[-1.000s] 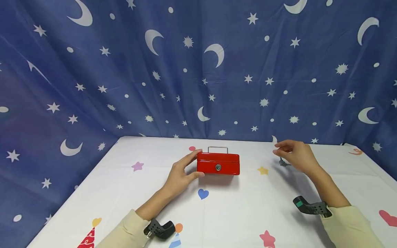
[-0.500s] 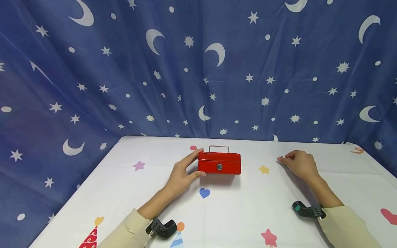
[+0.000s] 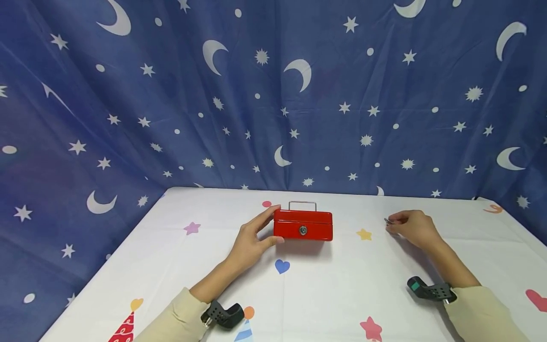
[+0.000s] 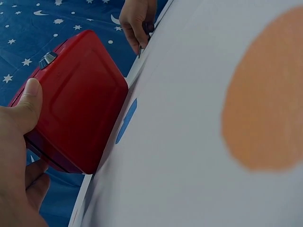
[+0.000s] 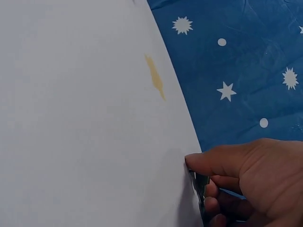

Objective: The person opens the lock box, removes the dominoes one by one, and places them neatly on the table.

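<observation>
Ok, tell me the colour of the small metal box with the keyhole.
Red: the small metal cash box with a silver keyhole, clearest in the head view.

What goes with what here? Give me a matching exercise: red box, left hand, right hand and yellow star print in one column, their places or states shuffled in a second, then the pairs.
Column one:
1. red box
2. left hand
3. right hand
4. yellow star print

Column two:
A. printed on the cloth between the box and the right hand
B. grips the box's left end
C. lid down, handle up, keyhole facing the person
D. fingers curled round a small metal piece at the table

Pairs: 1-C, 2-B, 3-D, 4-A
</observation>
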Tool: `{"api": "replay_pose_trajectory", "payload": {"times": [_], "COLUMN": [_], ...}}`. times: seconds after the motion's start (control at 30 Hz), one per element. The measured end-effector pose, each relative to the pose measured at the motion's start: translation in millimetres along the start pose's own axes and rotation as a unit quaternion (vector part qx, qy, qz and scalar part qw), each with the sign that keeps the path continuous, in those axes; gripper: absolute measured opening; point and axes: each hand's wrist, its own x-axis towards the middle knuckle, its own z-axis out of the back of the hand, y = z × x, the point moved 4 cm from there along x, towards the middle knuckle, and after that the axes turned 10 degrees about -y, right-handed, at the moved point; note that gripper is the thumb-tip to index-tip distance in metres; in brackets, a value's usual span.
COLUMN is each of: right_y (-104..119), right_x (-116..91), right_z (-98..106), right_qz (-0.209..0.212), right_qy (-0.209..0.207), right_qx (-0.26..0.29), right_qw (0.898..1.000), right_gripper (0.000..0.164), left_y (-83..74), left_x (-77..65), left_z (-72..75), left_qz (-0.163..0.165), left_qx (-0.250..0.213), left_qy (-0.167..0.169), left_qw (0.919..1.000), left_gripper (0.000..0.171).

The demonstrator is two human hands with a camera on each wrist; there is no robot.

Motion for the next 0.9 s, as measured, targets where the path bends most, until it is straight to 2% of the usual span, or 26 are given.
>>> {"api": "replay_pose_trajectory", "payload": {"times": [0.2, 0.4, 0.63, 0.9], "right_y": [0.0, 0.1, 2.9, 10.3], "right_x": [0.8, 0.7, 0.0, -0.7], "right_z": [0.1, -2.2, 0.0, 6.0], "right_qz": [0.01, 0.026, 0.047, 0.072], "right_qy": [0.015, 0.012, -0.034, -0.076], "right_qx": [0.011, 0.009, -0.006, 0.001], "right_qw": [1.0, 1.0, 0.998, 0.994], "right_gripper": [0.038, 0.032, 0.021, 0.016], "left_y": [0.5, 2.3, 3.1, 4.8], "left_x": [0.6, 0.4, 0.9, 0.5], "left_z": [0.3, 0.1, -0.5, -0.3], "left_qz": [0.002, 0.006, 0.007, 0.009], "left_qx": [-0.006, -0.023, -0.042, -0.051], "left_qy": [-0.003, 0.001, 0.006, 0.006], "left_qw": [1.0, 0.9997, 0.9991, 0.9987], "left_gripper": [0.069, 0.069, 0.069, 0.068]}}
